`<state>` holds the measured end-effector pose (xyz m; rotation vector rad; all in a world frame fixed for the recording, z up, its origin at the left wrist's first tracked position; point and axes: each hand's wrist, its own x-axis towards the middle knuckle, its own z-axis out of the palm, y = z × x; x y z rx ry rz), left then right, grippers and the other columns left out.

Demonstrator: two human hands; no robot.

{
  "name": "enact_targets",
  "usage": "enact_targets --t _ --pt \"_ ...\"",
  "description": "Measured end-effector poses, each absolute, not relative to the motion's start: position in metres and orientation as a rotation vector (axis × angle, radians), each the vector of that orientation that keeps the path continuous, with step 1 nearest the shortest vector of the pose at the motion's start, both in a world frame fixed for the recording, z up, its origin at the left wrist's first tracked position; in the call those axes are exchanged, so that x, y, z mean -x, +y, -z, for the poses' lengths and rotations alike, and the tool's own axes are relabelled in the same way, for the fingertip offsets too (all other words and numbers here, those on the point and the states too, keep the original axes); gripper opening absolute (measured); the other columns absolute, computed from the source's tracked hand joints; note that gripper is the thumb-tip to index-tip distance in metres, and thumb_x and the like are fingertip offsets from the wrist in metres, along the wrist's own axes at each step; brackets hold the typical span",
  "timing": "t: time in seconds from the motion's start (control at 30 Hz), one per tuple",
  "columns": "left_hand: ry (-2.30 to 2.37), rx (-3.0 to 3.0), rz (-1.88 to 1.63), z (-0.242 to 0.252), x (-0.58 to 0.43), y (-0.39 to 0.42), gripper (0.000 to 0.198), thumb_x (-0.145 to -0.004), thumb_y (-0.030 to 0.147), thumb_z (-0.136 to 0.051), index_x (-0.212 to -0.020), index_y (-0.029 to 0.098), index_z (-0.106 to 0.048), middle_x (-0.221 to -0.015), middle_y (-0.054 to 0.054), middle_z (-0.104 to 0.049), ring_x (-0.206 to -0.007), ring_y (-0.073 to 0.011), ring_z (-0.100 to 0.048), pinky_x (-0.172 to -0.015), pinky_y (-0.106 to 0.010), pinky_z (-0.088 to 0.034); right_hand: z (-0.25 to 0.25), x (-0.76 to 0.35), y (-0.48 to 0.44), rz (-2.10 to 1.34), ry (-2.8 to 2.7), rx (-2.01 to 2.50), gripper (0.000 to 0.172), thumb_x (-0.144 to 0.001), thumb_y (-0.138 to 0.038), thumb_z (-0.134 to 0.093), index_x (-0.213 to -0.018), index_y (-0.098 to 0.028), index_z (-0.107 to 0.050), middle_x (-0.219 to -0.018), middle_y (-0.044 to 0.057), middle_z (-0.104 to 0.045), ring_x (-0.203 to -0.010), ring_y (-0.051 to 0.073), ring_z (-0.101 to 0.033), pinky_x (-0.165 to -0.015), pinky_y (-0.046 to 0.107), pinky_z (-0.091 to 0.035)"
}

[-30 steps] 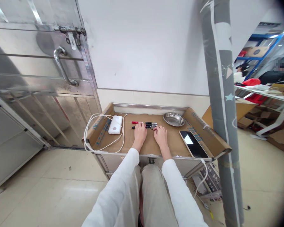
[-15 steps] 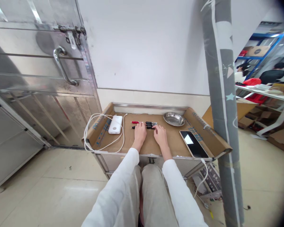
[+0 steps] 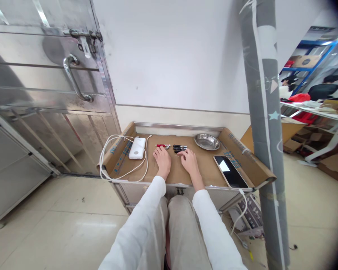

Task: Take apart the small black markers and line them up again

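Observation:
My left hand [image 3: 162, 160] rests low over the cardboard, its bent fingers closed over a pen [image 3: 167, 147] whose grey end shows past the fingertips. Just beyond lies a red pen [image 3: 161, 145], flat on the cardboard. To the right, several black pens [image 3: 180, 146] lie side by side in a small stack of rows. My right hand [image 3: 189, 162] is by their near side, fingers apart and fingertips at the lowest black pen; it does not visibly grip it.
A white power bank [image 3: 137, 148] with a looped white cable [image 3: 147, 165] lies at left on the cardboard-lined table [image 3: 176, 172]. A steel dish [image 3: 207, 141] sits at the back right, and a phone [image 3: 231, 172] near the front right. A wrapped grey pole [image 3: 266, 112] stands beside the table.
My left hand has shifted left and slightly nearer me, and the pen under it now lies close to the red one. My right hand has moved slightly left, its fingertips still at the black pens.

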<state>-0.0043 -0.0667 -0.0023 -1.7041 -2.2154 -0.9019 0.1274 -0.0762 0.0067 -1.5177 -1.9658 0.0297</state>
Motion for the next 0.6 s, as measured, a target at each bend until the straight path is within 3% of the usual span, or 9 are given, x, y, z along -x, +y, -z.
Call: enact_targets --t 0.27,0.47,0.6 --pt "-2.244 1.692 0.781 0.001 0.003 -0.067 0.030 -0.089 0.009 -0.025 -0.106 0.007 -0.051 -0.106 -0.019 -0.055 -0.098 -0.0268 -0.053 -0.087 -0.040 -0.040 -0.006 -0.128 -0.074 -0.122 -2.018 1.398 0.029 -0.081 -0.011 -0.043 -0.078 -0.021 -0.069 -0.086 0.004 -0.058 -0.088 0.017 -0.051 -0.082 0.030 -0.035" --pt "-2.230 1.687 0.791 0.001 0.002 -0.068 0.030 -0.089 0.006 -0.024 -0.105 0.007 -0.049 -0.103 -0.017 -0.054 -0.096 -0.0269 -0.054 -0.085 -0.040 -0.042 -0.001 -0.129 -0.072 -0.059 -1.987 1.512 0.031 -0.083 -0.012 -0.043 -0.094 -0.023 -0.070 -0.093 0.007 -0.058 -0.091 0.020 -0.050 -0.082 0.032 -0.036" --pt "-2.187 1.803 0.959 0.000 0.006 -0.064 0.029 -0.087 0.002 -0.025 -0.104 0.008 -0.048 -0.103 -0.017 -0.053 -0.097 -0.0253 -0.054 -0.084 -0.040 -0.044 0.003 -0.129 -0.070 -0.032 -1.987 1.509 0.031 -0.082 -0.012 -0.041 -0.095 -0.022 -0.068 -0.096 0.008 -0.058 -0.091 0.022 -0.051 -0.082 0.035 -0.038"
